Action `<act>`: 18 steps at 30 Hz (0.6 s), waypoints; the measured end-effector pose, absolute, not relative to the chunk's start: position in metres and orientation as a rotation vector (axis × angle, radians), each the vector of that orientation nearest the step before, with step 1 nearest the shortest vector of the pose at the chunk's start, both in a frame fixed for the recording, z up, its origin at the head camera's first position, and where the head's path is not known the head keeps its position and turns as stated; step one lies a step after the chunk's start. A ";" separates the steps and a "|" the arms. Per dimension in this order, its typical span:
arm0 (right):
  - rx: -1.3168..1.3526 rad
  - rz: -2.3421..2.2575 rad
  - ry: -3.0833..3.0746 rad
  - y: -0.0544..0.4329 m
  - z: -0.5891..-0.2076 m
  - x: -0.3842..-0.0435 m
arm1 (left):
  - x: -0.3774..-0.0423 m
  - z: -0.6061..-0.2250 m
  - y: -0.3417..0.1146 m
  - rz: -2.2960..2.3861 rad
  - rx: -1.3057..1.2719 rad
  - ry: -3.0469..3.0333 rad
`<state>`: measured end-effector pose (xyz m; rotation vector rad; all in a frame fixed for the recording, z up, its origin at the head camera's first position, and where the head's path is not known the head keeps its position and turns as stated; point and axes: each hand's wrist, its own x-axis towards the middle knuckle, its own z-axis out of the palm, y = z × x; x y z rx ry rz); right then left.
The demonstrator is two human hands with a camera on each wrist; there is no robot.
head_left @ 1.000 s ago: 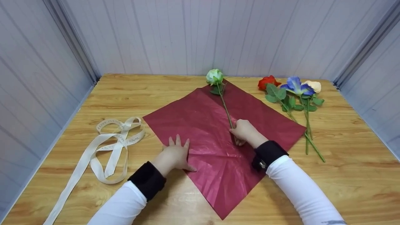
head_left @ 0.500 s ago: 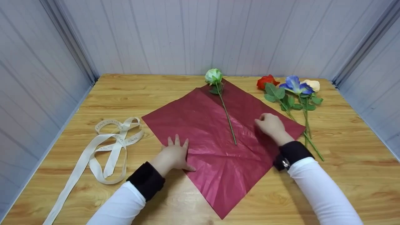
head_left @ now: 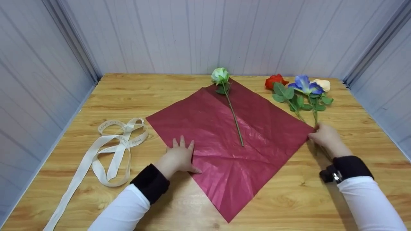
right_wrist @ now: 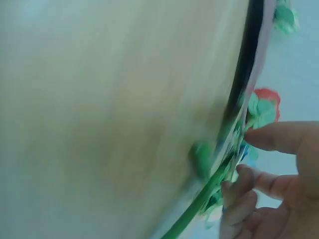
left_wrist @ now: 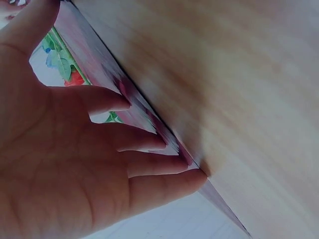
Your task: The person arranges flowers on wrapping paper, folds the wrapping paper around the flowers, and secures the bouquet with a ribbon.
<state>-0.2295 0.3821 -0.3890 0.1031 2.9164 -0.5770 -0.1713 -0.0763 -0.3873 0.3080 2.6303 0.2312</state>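
My left hand (head_left: 179,158) rests with fingers spread on the left edge of a dark red sheet of wrapping paper (head_left: 218,128); in the left wrist view, the fingertips lie along that edge. A pale green-white artificial rose (head_left: 220,76) lies across the paper, its head over the far corner. At the paper's right corner, my right hand (head_left: 326,138) reaches among the flower stems. In the right wrist view, its thumb and forefinger stand apart near a green stem (right_wrist: 199,199). These stems belong to a red rose (head_left: 275,81), a blue flower (head_left: 303,85) and a cream flower (head_left: 322,85).
Loops of cream printed ribbon (head_left: 120,146) lie left of the paper, with one tail running to the front left. Panelled walls (head_left: 205,35) rise behind and on both sides of the wooden table (head_left: 128,86).
My right hand has let go of the pale rose's stem and moved right to the other stems. The rose stays lying on the paper. My left hand keeps its place.
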 end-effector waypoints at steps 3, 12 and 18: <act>0.130 -0.616 2.860 0.392 -0.389 -0.224 | -0.171 -0.387 -0.076 0.230 0.304 2.627; 0.163 -0.607 2.764 0.400 -0.389 -0.215 | -0.171 -0.388 -0.076 0.246 0.301 2.630; 0.155 -0.630 2.755 0.401 -0.391 -0.215 | -0.171 -0.387 -0.077 0.261 0.307 2.631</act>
